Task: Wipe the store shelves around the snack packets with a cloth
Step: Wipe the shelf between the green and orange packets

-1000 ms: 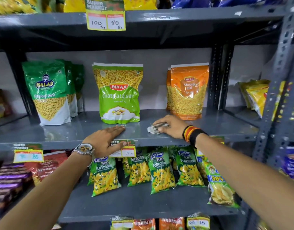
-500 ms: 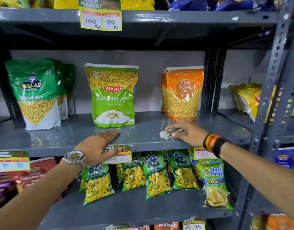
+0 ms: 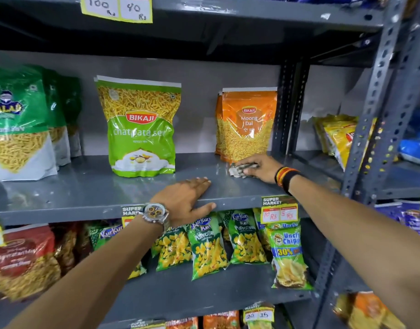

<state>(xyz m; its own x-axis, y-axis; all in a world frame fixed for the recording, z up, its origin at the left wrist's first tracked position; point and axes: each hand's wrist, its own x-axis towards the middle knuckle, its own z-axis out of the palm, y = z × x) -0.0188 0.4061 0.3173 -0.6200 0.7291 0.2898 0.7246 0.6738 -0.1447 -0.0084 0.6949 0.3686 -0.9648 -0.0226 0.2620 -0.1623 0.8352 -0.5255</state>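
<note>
My right hand (image 3: pixel 258 167) presses a small crumpled cloth (image 3: pixel 239 170) flat on the grey middle shelf (image 3: pixel 85 186), right in front of the orange Moong Dal packet (image 3: pixel 248 125). My left hand (image 3: pixel 187 198) lies palm down on the shelf's front edge, fingers spread, thumb hooked under the lip, holding nothing. A green Bikaji sev packet (image 3: pixel 140 127) stands upright behind the left hand. Green Balaji packets (image 3: pixel 19 124) stand at the far left.
Small Kurkure puffcorn packets (image 3: pixel 206 250) and an Uncle Chips bag (image 3: pixel 287 255) hang on the shelf below, with red packets (image 3: pixel 21 260) to the left. A perforated steel upright (image 3: pixel 370 129) divides off the right bay with yellow packets (image 3: pixel 339 136). Price tags (image 3: pixel 279 210) hang on the shelf edge.
My right hand has slid the cloth to the right and back, from mid-shelf to just in front of the orange packet. My left hand stays on the shelf edge.
</note>
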